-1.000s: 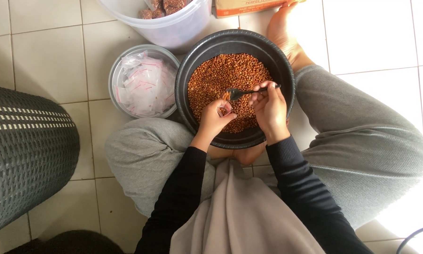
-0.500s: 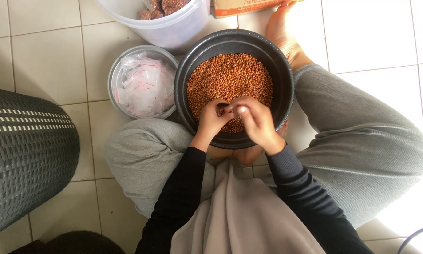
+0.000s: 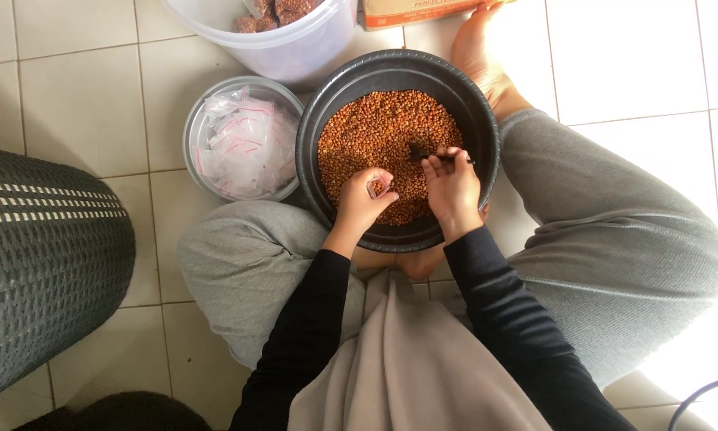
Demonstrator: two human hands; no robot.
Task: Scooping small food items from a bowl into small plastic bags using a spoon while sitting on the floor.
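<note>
A wide black bowl (image 3: 327, 104) sits on the floor between my crossed legs, half full of small reddish-brown grains (image 3: 375, 128). Over its near side my left hand (image 3: 365, 199) is shut on a small clear plastic bag (image 3: 378, 188) with some grains in it. My right hand (image 3: 453, 188) holds a small black spoon (image 3: 419, 153), whose scoop lies in the grains just right of the bag.
A round metal tin (image 3: 193, 132) of empty clear bags with red strips stands left of the bowl. Behind it is a clear plastic tub (image 3: 295, 48) with filled packets. A dark woven basket (image 3: 39, 263) is at the left. My bare foot (image 3: 480, 48) rests behind the bowl.
My two hands were together over the bag half a second ago. The right hand has since moved right and back with the spoon into the grains.
</note>
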